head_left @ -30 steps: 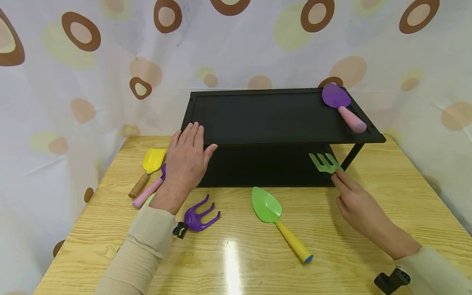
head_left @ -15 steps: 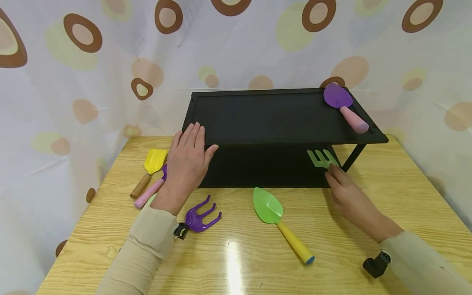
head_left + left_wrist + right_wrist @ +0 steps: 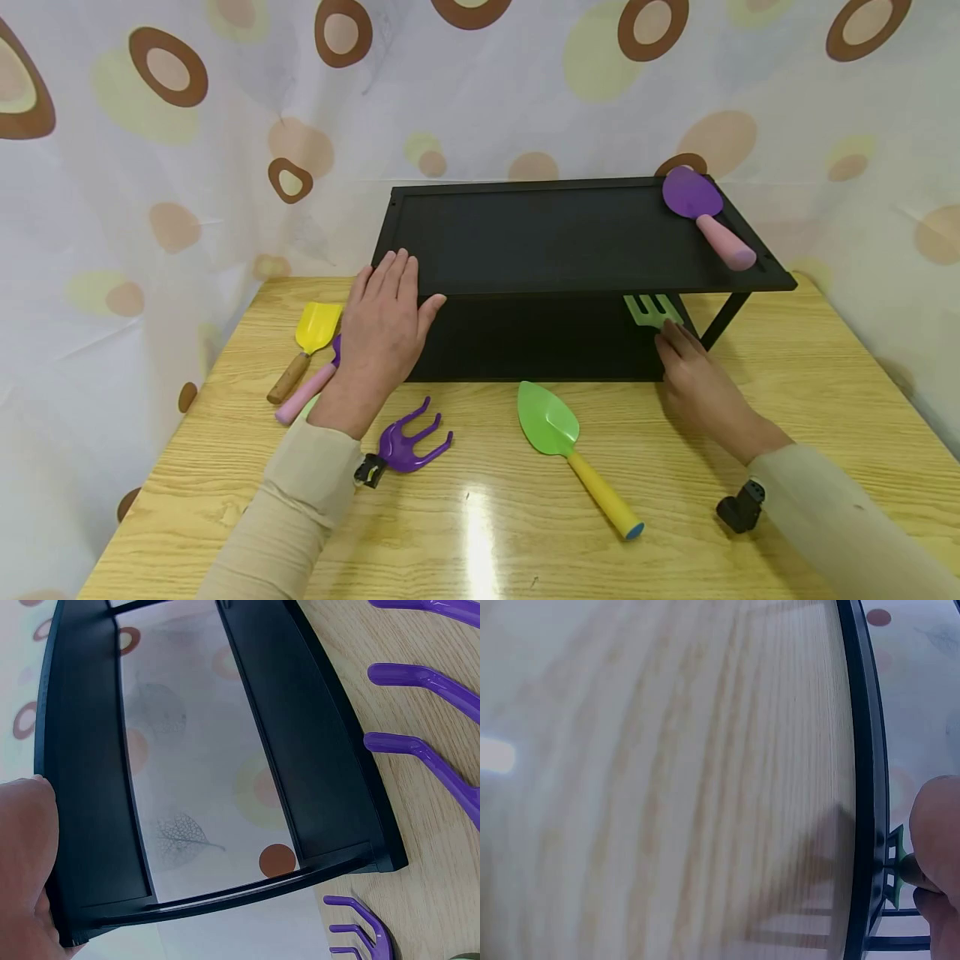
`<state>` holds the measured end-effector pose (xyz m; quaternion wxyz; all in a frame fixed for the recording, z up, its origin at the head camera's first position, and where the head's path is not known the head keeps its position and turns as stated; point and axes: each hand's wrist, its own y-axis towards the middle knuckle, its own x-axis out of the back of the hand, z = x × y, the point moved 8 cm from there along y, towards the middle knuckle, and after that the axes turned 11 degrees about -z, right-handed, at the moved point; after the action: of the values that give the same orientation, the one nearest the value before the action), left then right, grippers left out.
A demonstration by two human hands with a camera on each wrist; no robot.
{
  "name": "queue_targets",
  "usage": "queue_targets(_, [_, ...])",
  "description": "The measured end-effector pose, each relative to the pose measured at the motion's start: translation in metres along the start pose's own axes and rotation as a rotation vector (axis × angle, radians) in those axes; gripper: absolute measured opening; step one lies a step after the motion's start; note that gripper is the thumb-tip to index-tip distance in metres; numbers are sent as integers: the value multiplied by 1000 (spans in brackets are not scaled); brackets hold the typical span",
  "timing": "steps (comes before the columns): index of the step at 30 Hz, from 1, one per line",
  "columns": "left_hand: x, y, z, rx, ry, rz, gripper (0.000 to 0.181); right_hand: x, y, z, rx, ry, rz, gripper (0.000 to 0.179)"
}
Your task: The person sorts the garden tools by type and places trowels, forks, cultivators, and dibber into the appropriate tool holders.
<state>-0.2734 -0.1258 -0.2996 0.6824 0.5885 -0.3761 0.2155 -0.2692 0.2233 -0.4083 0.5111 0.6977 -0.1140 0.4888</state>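
Note:
My left hand (image 3: 384,325) rests with straight fingers on the left front corner of a black two-tier rack (image 3: 525,237). In the left wrist view, part of that hand (image 3: 26,855) shows at the rack's edge. My right hand (image 3: 701,383) pinches a green garden fork (image 3: 652,318), whose tines point in under the rack's upper shelf at the right end. The fingers hide its handle. In the right wrist view, the fork (image 3: 899,894) shows just past the rack's black edge (image 3: 866,765). A purple trowel (image 3: 692,193) with a pink handle lies on the upper shelf's right end.
On the wooden table (image 3: 487,533), a green trowel (image 3: 549,421) with a yellow handle lies in front of the rack. A purple claw rake (image 3: 401,446) is partly under my left sleeve. Left of it lie a yellow shovel (image 3: 317,327) and a pink-handled tool (image 3: 307,392).
My right hand has moved left and slightly forward, carrying the green garden fork further in under the upper shelf. My left hand stays on the rack's corner.

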Motion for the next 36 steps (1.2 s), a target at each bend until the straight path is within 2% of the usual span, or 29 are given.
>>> queue_targets(5, [0, 1, 0, 5, 1, 12, 65, -6, 3, -3, -31, -18, 45, 40])
queue_targets(14, [0, 1, 0, 4, 4, 8, 64, -23, 3, -12, -146, -10, 230, 52])
queue_targets(20, [-1, 0, -1, 5, 4, 18, 65, -30, 1, -17, -189, 4, 299, 59])
queue_targets(25, [-2, 0, -1, 7, 7, 29, 65, -32, 1, -17, -174, -6, 281, 55])
queue_targets(31, [-3, 0, 0, 5, 10, 26, 65, -31, 3, -17, -110, -48, 187, 43])
queue_targets(36, [-4, 0, -1, 1, 11, 25, 64, -25, 3, -19, -193, 47, 133, 46])
